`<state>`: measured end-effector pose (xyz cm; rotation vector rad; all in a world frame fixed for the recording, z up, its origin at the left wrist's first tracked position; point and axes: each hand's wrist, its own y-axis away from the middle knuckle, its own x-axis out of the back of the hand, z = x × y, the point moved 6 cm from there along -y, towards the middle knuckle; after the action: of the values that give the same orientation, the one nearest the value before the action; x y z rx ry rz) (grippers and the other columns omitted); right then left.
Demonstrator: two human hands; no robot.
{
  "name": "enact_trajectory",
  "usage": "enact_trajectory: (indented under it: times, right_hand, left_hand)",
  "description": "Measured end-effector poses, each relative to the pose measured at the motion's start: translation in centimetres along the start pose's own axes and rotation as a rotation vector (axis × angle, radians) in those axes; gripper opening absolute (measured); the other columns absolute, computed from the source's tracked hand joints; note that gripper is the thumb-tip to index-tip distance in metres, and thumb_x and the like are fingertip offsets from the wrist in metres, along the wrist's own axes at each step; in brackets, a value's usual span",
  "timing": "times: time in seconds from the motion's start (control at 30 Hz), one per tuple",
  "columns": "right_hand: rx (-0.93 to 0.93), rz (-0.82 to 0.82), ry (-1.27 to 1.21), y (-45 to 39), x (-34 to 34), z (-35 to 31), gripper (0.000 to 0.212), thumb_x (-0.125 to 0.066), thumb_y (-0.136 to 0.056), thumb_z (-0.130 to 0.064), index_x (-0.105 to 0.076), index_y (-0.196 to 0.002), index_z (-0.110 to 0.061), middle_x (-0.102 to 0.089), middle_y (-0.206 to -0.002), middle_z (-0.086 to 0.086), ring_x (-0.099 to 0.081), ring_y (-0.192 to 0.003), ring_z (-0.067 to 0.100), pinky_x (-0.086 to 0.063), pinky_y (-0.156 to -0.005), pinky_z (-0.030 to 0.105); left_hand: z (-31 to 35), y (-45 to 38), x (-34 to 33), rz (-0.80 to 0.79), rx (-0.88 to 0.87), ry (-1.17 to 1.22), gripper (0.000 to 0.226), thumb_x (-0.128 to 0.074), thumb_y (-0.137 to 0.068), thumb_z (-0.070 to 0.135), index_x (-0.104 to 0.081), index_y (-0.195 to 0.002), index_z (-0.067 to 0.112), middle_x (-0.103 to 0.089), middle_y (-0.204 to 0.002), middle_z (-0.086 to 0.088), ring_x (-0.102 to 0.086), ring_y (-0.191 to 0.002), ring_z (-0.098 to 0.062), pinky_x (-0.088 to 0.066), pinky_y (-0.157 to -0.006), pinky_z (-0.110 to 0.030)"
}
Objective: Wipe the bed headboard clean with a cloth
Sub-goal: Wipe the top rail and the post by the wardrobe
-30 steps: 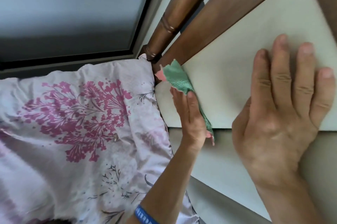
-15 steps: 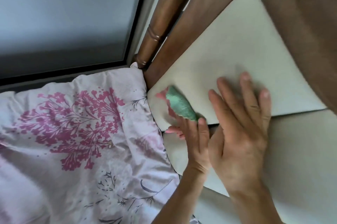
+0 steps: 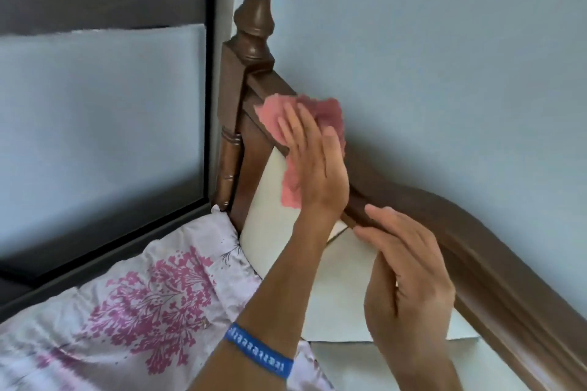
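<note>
One thing bears marks: a blue wristband on the left forearm carries a row of white characters along its length, but they are too small and blurred to read. No other text, label, brand, number or sign shows.
</note>
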<state>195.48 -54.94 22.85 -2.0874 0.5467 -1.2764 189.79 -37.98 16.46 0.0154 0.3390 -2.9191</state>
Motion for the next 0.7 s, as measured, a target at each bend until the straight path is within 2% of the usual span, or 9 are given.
enact_trajectory:
  times: [0.1,0.13,0.2,0.3,0.37,0.5,0.6,0.67,0.7]
  right_hand:
    - [-0.012,-0.038,0.013,-1.2,-0.8,-0.2,0.034,-0.042,-0.093,0.001,-0.075,-0.098,-0.002,-0.07,-0.118,0.007,-0.062,-0.113,0.028,-0.049,-0.1,0.038]
    - [-0.012,-0.061,0.033,-1.6,-1.3,-0.2,0.034,-0.042,-0.094,-0.001,-0.075,-0.099,-0.002,-0.069,-0.119,0.008,-0.062,-0.113,0.028,-0.049,-0.101,0.038]
    - [0.013,-0.107,0.063,-2.4,-2.2,-0.6,0.033,-0.043,-0.095,-0.004,-0.075,-0.103,-0.003,-0.069,-0.12,0.008,-0.062,-0.114,0.028,-0.048,-0.103,0.038]
    - [0.051,-0.179,0.159,-4.5,-3.4,0.0,0.037,-0.04,-0.096,-0.009,-0.073,-0.109,-0.005,-0.07,-0.121,0.007,-0.061,-0.121,0.029,-0.043,-0.109,0.046]
    - [0.024,-0.236,0.249,-5.5,-4.4,0.5,0.038,-0.039,-0.096,-0.013,-0.072,-0.113,-0.007,-0.069,-0.124,0.009,-0.057,-0.127,0.03,-0.037,-0.113,0.051]
    - [0.008,-0.346,0.434,-5.4,-6.1,0.9,0.041,-0.036,-0.099,-0.022,-0.072,-0.115,-0.009,-0.068,-0.127,0.01,-0.054,-0.132,0.03,-0.028,-0.118,0.052]
    - [0.014,-0.43,0.478,-4.8,-6.4,1.1,0.044,-0.033,-0.098,-0.024,-0.071,-0.115,-0.01,-0.065,-0.132,0.01,-0.053,-0.132,0.029,-0.026,-0.119,0.048]
    - [-0.007,-0.445,0.454,-5.0,-6.4,1.1,0.042,-0.036,-0.096,-0.022,-0.072,-0.115,-0.012,-0.064,-0.134,0.008,-0.056,-0.13,0.026,-0.028,-0.118,0.045]
    - [-0.021,-0.448,0.443,-5.1,-6.5,1.1,0.04,-0.038,-0.094,-0.02,-0.072,-0.113,-0.013,-0.064,-0.134,0.007,-0.057,-0.129,0.024,-0.03,-0.117,0.044]
  left_hand:
    - [1.1,-0.2,1.2,0.054,-0.043,0.069,0.058,-0.02,-0.107,0.035,0.004,-0.154,0.011,0.019,-0.161,-0.003,0.017,-0.149,-0.002,0.001,-0.124,-0.043]
    - [0.9,-0.3,1.3,0.034,0.048,0.101,0.061,-0.021,-0.105,0.036,0.006,-0.155,0.015,0.021,-0.162,0.002,0.018,-0.148,0.0,0.002,-0.124,-0.041]
    - [-0.1,-0.9,1.3,0.019,0.157,0.108,0.066,-0.024,-0.101,0.035,0.006,-0.157,0.015,0.018,-0.165,0.0,0.016,-0.151,-0.012,0.002,-0.124,-0.045]
    - [-0.5,-2.2,1.8,0.089,0.154,0.113,0.06,-0.032,-0.106,0.02,-0.002,-0.156,0.004,0.005,-0.165,-0.016,0.004,-0.153,-0.032,-0.004,-0.123,-0.051]
    - [-1.8,-4.4,2.5,0.102,0.319,0.198,0.061,-0.029,-0.108,0.026,0.006,-0.157,0.021,0.012,-0.166,0.001,0.007,-0.153,-0.022,-0.005,-0.124,-0.047]
    - [-1.7,-3.0,2.2,0.025,0.334,0.241,0.068,-0.031,-0.103,0.039,0.012,-0.155,0.036,0.015,-0.164,0.015,0.001,-0.153,-0.012,-0.013,-0.122,-0.036]
    - [-1.2,-0.5,1.7,-0.04,0.327,0.34,0.075,-0.035,-0.092,0.044,0.007,-0.154,0.042,-0.009,-0.165,0.013,-0.02,-0.147,-0.008,-0.024,-0.119,-0.033]
    - [-1.7,-4.1,2.7,0.033,0.384,0.33,0.072,-0.037,-0.096,0.037,0.003,-0.156,0.037,-0.035,-0.154,0.0,-0.037,-0.136,-0.013,-0.031,-0.114,-0.037]
    - [-1.6,-6.4,3.5,0.079,0.421,0.319,0.07,-0.037,-0.1,0.034,0.003,-0.157,0.033,-0.036,-0.153,-0.001,-0.038,-0.134,-0.014,-0.029,-0.113,-0.037]
